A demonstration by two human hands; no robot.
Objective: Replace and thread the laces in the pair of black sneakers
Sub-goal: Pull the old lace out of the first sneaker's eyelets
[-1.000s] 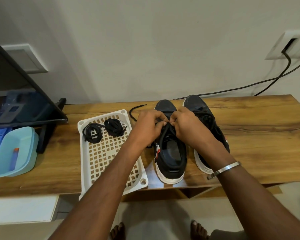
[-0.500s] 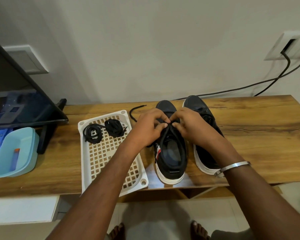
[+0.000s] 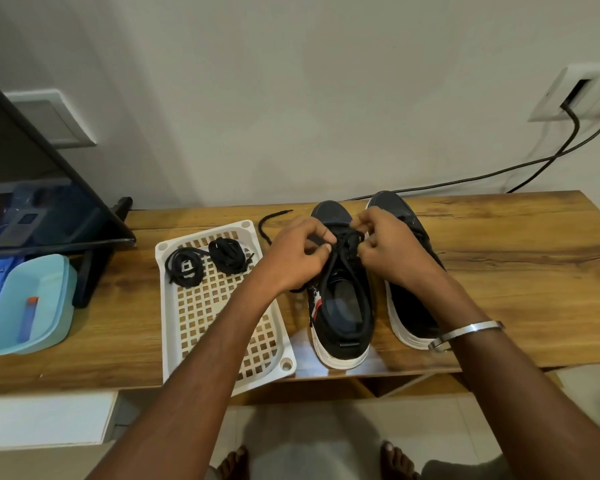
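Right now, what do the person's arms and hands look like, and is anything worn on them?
Both forearms are bare, with no sleeves in view. The left hand wears nothing: no ring, watch or glove shows. The right hand is also ungloved, but a plain silver metal bangle circles its wrist. No markings are visible.

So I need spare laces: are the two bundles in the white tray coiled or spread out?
Coiled: both lace bundles lie wound up at the white tray's far end.

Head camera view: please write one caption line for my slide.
Both hands, left hand and right hand, pinch the black lace over the left black white-soled sneaker on the wooden table.
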